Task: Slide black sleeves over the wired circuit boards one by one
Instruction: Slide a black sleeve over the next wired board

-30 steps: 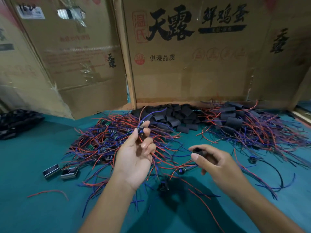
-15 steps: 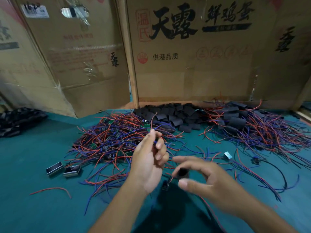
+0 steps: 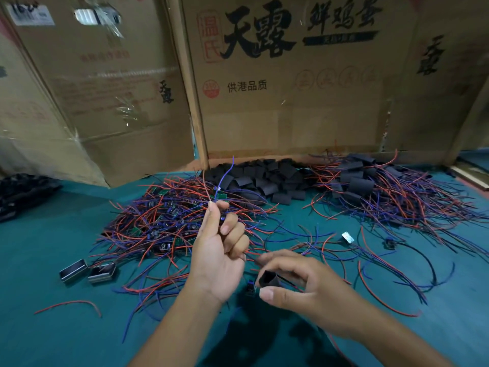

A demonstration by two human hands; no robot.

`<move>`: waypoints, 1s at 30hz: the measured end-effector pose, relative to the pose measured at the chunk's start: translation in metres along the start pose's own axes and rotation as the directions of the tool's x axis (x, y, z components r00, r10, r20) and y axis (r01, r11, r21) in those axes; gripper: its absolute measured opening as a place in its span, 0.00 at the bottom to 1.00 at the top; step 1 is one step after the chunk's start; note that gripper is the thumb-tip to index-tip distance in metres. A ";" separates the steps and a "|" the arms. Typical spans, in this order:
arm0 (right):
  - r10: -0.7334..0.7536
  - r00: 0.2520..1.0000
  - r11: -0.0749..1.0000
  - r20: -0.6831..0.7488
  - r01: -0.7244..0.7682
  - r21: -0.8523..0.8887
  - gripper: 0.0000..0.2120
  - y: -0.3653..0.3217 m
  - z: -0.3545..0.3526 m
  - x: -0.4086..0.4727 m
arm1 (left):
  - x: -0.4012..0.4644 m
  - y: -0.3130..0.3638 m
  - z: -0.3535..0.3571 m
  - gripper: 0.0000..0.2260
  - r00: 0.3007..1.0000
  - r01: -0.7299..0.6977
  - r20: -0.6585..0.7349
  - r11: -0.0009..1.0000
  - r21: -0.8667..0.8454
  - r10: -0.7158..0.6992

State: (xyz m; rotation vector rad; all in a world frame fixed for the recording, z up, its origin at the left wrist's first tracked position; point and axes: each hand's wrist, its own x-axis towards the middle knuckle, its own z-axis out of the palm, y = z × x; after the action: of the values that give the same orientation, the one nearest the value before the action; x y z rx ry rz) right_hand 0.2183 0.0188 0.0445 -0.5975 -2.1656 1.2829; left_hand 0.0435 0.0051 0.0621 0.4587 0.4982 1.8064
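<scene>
Your left hand (image 3: 219,250) is raised over the green table (image 3: 53,327), palm toward you, fingers curled in. Thumb and index fingertip pinch a red and blue wire pair (image 3: 221,181) that sticks straight up out of the pinch; the blue one runs highest. The other fingers are folded loosely against the palm, and something small and dark shows between them, too hidden to tell whether it is the board.

Your right hand (image 3: 304,284) sits lower and just to the right, almost touching the left. Thumb below and index above pinch a black sleeve (image 3: 271,278), open mouth facing left toward the left hand. The grip is narrow, only as wide as the sleeve, and the remaining fingers are bent behind it. A thin wire seems to run along the sleeve; cannot tell if it goes inside.

A small loose board (image 3: 250,286) lies on the table just under the sleeve, between both hands.

Behind the left hand lies the big tangle of wired boards (image 3: 164,221). The heap of bare black sleeves (image 3: 264,178) sits at the back centre against the cardboard box wall (image 3: 291,107). On the right is a pile of sleeved boards with wires (image 3: 370,192). Two small metal cases (image 3: 87,270) lie side by side on the left, and one stray red wire (image 3: 68,305) lies nearer you.
</scene>
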 end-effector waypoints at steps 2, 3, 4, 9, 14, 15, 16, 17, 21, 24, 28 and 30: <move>-0.011 0.999 0.999 -0.037 0.010 -0.032 0.09 -0.002 0.000 0.000 | 0.000 0.001 0.001 0.11 1.000 0.014 -0.002 1.000 -0.014 -0.014; -0.024 0.998 0.997 -0.063 0.019 -0.077 0.10 -0.004 0.000 0.000 | -0.001 0.002 0.001 0.11 1.000 0.011 -0.005 1.000 -0.002 -0.011; -0.050 0.995 0.990 -0.089 0.037 -0.136 0.10 -0.006 0.000 -0.001 | -0.001 0.002 0.001 0.10 1.000 0.003 -0.007 1.000 0.016 -0.003; -0.121 0.992 0.926 -0.034 0.100 -0.363 0.13 -0.009 -0.005 -0.005 | -0.002 0.002 0.003 0.10 1.000 -0.016 0.009 0.998 0.053 0.015; -0.024 1.000 0.965 0.015 0.027 -0.262 0.14 -0.007 -0.001 -0.002 | -0.004 0.001 0.004 0.10 1.000 -0.012 0.027 0.998 0.065 0.010; -0.018 1.000 0.970 -0.021 0.012 -0.243 0.14 -0.006 -0.001 -0.002 | -0.004 0.002 0.004 0.10 0.999 -0.016 0.029 0.998 0.064 0.015; -0.016 0.999 0.973 -0.049 0.004 -0.229 0.13 -0.006 -0.001 -0.002 | -0.004 0.003 0.004 0.10 0.999 -0.019 0.030 0.998 0.066 0.017; -0.020 0.998 0.972 -0.067 0.004 -0.234 0.13 -0.006 -0.001 -0.003 | -0.005 0.003 0.003 0.10 0.999 -0.020 0.030 0.997 0.070 0.018; -0.093 0.995 0.929 -0.021 0.079 -0.361 0.13 -0.007 0.003 -0.003 | -0.005 0.002 0.004 0.11 0.999 -0.039 0.005 0.995 0.095 0.038; -0.099 0.995 0.932 -0.008 0.090 -0.350 0.12 -0.010 0.003 -0.004 | -0.002 0.010 0.004 0.11 0.996 -0.078 -0.030 0.994 0.082 0.081; -0.096 0.993 0.952 -0.075 0.069 -0.298 0.11 -0.012 0.000 -0.005 | -0.002 0.012 0.003 0.15 0.996 -0.093 0.009 0.994 0.051 0.093; -0.109 0.990 0.950 -0.095 0.075 -0.304 0.10 -0.013 0.001 -0.005 | -0.005 0.003 0.006 0.19 0.997 -0.052 0.065 0.998 0.032 0.050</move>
State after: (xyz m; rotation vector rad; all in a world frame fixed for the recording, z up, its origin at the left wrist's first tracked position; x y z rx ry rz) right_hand 0.2204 0.0095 0.0549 -0.6610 -2.2827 0.8563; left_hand 0.0462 0.0003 0.0683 0.5559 0.4769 1.8280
